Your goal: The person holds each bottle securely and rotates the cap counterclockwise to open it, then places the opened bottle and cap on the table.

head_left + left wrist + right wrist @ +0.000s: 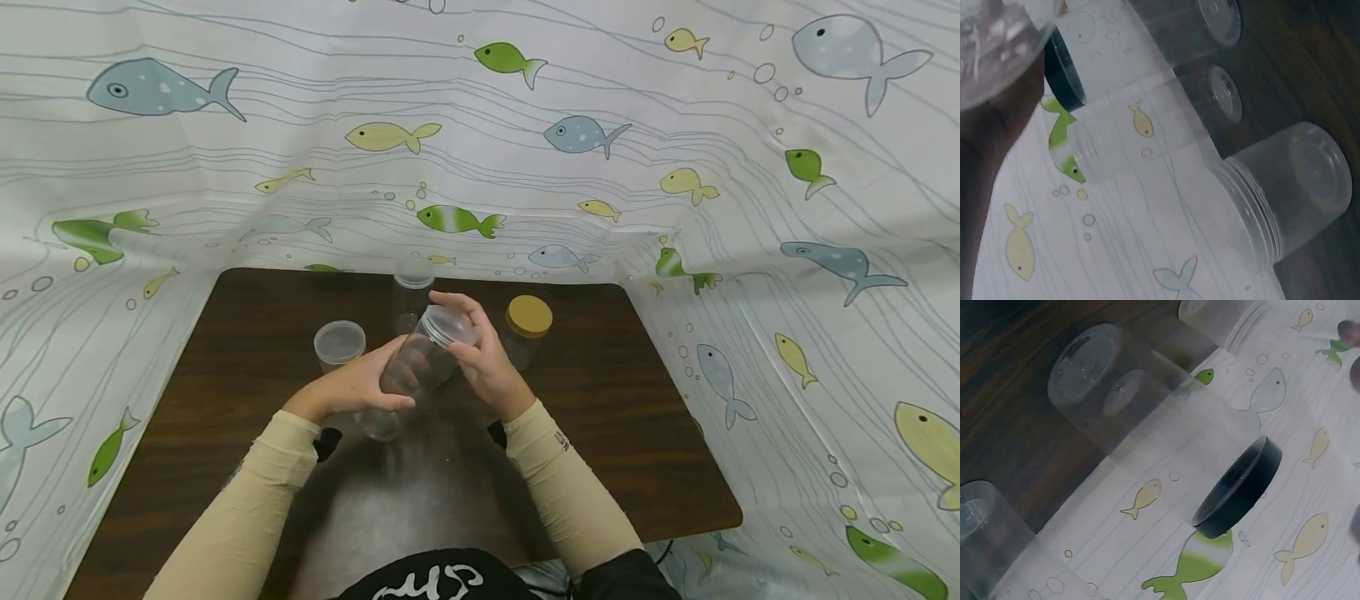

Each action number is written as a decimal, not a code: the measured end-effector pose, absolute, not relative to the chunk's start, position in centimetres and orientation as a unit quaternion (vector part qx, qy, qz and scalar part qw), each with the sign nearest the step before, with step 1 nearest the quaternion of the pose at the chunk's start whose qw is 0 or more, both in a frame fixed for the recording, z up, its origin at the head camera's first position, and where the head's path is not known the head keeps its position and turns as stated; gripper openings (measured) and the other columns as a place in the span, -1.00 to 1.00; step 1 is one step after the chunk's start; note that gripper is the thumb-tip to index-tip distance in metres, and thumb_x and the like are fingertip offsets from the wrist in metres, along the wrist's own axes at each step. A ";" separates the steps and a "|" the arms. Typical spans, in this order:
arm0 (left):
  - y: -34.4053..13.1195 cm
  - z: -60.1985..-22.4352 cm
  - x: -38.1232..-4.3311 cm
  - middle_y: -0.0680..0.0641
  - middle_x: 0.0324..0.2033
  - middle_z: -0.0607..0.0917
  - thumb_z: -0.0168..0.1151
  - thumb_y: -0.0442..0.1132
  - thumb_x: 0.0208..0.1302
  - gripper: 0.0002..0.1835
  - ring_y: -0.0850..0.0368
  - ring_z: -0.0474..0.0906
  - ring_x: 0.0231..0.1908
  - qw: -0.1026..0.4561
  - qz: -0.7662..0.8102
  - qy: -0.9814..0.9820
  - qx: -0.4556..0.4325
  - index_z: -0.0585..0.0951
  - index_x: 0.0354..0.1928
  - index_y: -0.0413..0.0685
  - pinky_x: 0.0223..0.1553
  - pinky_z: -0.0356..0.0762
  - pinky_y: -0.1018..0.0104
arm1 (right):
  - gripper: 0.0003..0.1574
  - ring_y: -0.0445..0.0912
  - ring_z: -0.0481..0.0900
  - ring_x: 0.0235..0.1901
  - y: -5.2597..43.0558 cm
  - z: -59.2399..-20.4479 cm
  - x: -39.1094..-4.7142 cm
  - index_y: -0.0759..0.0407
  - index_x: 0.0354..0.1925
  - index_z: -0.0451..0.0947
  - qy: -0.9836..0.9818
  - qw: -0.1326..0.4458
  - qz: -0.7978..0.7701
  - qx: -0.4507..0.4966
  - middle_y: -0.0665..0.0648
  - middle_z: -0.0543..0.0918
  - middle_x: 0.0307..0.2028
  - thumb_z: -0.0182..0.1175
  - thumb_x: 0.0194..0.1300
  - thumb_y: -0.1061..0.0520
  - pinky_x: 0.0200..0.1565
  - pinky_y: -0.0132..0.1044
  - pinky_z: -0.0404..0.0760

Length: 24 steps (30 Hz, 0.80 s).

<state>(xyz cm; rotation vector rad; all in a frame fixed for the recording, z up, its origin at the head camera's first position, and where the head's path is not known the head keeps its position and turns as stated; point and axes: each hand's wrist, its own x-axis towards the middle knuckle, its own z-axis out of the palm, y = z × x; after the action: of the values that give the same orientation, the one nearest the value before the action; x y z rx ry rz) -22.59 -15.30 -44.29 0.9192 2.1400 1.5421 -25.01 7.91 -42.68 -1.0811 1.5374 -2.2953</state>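
Note:
A clear plastic jar [411, 371] is held tilted above the table, its lidded end pointing up and to the right. My left hand [348, 387] grips the jar's body, with the thumb along the near side and the other fingers partly hidden behind it. Around the clear screw lid [450, 325] curl the thumb and fingers of my right hand [491, 367]. Fingertips [1350, 334] show at the edge of the right wrist view. Through the jar's wall I see nothing inside.
On the brown table [600, 433] stand a clear-lidded jar [340, 342] to the left, a slimmer clear jar [413, 279] at the back and a yellow-lidded jar [529, 318] to the right. A fish-patterned sheet [300, 92] surrounds the table's back and sides.

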 end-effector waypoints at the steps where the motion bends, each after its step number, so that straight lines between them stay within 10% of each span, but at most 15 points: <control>1: -15.3 -44.3 -22.6 -0.25 0.19 0.52 0.44 -0.22 0.23 -0.04 -0.14 0.59 0.05 0.183 0.550 0.744 0.332 0.06 0.54 -0.05 -0.05 0.63 0.10 | -0.02 0.09 0.20 0.38 8.0 -42.6 -25.1 0.04 0.43 0.17 0.508 0.097 -0.773 -0.369 0.23 0.17 0.48 0.41 0.26 -0.23 0.28 -0.19 0.38; 17: -15.1 -44.6 -22.9 -0.33 0.16 0.50 0.41 -0.29 0.25 -0.09 -0.34 0.54 0.02 0.186 0.612 0.687 0.345 0.10 0.53 -0.13 -0.10 0.67 0.08 | 0.32 0.16 -0.27 0.56 7.9 -42.2 -25.1 0.01 0.49 -0.19 0.460 0.119 -0.810 -0.345 0.26 -0.22 0.56 0.49 0.14 -0.26 0.42 -0.18 0.12; 24: -15.7 -44.1 -23.2 -0.43 0.18 0.45 0.37 -0.36 0.24 -0.07 -0.40 0.49 0.02 0.162 0.615 0.693 0.340 0.06 0.54 -0.17 -0.11 0.67 0.09 | 0.31 0.00 -0.03 0.44 8.3 -42.8 -23.9 0.11 0.46 -0.16 0.526 0.060 -0.798 -0.289 0.16 0.02 0.41 0.43 0.15 -0.36 0.43 0.07 0.00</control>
<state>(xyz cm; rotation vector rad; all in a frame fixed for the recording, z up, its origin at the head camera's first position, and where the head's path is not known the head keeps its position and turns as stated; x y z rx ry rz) -23.15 -15.72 -44.10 0.9694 1.9777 1.7538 -23.91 8.34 -42.81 -0.8743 1.5922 -2.4137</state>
